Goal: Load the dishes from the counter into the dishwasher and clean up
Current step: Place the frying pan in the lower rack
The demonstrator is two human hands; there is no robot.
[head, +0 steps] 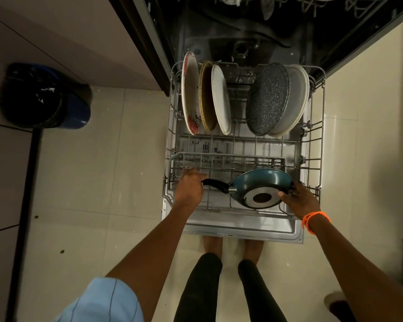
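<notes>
A: From the head view, where does the pan (261,189) sit?

B: It stands on edge at the near end of the lower rack (312,145), base facing the person and handle (215,184) pointing left. It is probably tipped that way so water can reach the inside and drain off.

A: And the hands?

B: The left hand (191,189) is at the end of the handle, fingers curled toward it. Whether it truly grips the handle cannot be told, since the back of the hand hides the fingers. The right hand (299,198) holds the pan's right rim, thumb on the base and fingers behind. Two hands likely keep it from rolling while it settles between the tines.

A: What else is loaded?

B: There are five plates upright at the far end: three on the left (205,96) and two on the right (277,98), the front one speckled. They are leaning in their slots, well apart from the pan. The pan is kept to the near rows, perhaps because its long handle needs the room.

A: Anything beside the dishwasher?

B: A lined bin (44,96) stands on the floor to the left.
</notes>
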